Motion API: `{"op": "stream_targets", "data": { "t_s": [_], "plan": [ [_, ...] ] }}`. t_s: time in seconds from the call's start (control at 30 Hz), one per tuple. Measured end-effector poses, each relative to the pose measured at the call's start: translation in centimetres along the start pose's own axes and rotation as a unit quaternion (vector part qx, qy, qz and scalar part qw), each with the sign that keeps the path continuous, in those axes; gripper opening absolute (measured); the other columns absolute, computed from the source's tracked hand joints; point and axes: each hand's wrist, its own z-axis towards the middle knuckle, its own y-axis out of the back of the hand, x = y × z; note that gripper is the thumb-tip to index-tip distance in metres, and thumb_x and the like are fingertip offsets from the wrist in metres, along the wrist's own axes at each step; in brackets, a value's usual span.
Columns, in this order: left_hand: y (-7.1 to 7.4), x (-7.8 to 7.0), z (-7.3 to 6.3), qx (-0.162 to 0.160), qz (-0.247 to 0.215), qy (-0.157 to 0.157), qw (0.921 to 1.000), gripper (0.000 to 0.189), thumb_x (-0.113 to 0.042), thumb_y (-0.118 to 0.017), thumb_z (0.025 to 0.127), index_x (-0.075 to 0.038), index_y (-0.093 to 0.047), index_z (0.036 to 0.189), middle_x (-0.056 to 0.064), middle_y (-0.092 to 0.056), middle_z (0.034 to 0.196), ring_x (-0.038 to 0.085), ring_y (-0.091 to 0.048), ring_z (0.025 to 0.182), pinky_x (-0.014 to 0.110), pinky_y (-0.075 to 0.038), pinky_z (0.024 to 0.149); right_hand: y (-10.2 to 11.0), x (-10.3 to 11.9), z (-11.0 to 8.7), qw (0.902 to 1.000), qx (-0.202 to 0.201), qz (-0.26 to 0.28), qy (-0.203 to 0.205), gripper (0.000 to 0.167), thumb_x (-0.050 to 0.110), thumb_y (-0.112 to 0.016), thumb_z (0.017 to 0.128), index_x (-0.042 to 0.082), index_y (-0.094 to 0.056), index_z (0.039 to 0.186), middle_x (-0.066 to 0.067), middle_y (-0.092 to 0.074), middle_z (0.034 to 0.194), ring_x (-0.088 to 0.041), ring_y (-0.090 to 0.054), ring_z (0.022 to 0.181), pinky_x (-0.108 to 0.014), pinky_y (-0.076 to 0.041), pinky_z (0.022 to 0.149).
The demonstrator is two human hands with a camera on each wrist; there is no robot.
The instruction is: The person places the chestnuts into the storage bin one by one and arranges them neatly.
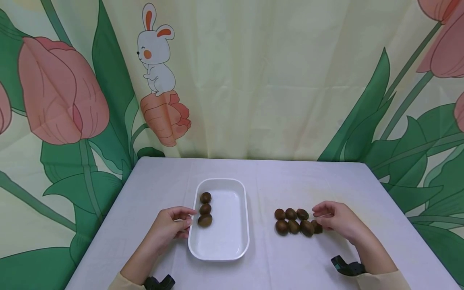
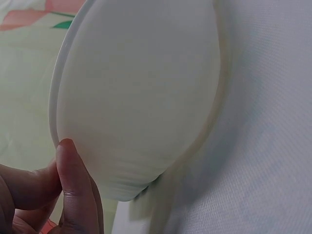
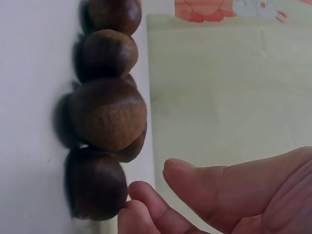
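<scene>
A white rectangular tray (image 1: 232, 241) stands on the table with a column of 3 brown chestnuts (image 1: 205, 209) along its left side. My left hand (image 1: 170, 223) pinches the tray's left rim; in the left wrist view the thumb (image 2: 75, 190) lies against the outer wall. To the right, several chestnuts (image 1: 294, 226) sit in two rows on the cloth. My right hand (image 1: 337, 219) is at the right end of these rows. In the right wrist view its fingertips come right up to the nearest chestnut (image 3: 97, 185), while the thumb (image 3: 195, 183) stays apart from it.
A white cloth covers the table (image 1: 170, 173). Behind it hangs a curtain (image 1: 261, 80) printed with tulips, leaves and a rabbit on a carrot. Dark wrist devices sit on the left wrist (image 1: 159, 282) and right wrist (image 1: 348, 266).
</scene>
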Motion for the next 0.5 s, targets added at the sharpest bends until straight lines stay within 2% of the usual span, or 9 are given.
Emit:
{"op": "stream_targets", "data": {
  "t_s": [0.3, 0.5],
  "plan": [
    [-0.1, 0.0, 0.0, -0.001, 0.003, -0.003, 1.0000, 0.028, 0.009, -0.074, 0.093, 0.002, -0.078, 0.120, 0.007, -0.064, 0.087, 0.017, -0.063, 0.062, 0.027, -0.060, 0.055, -0.4, -1.7, 0.3, 0.9997, 0.001, 0.001, -0.022, 0.038, 0.000, -0.074, 0.093, -0.004, -0.066, 0.130, -0.015, -0.073, 0.116, -0.021, -0.065, 0.094, -0.033, -0.060, 0.074],
    [-0.1, 0.0, 0.0, 0.001, 0.002, -0.002, 1.0000, 0.029, 0.008, -0.073, 0.093, 0.002, -0.077, 0.121, 0.007, -0.064, 0.087, 0.017, -0.063, 0.062, 0.027, -0.060, 0.055, -0.7, -1.9, 0.4, 0.9998, 0.000, 0.007, -0.017, 0.040, -0.003, -0.077, 0.089, -0.006, -0.067, 0.128, -0.014, -0.072, 0.111, -0.022, -0.064, 0.091, -0.032, -0.059, 0.071]
  ]
}}
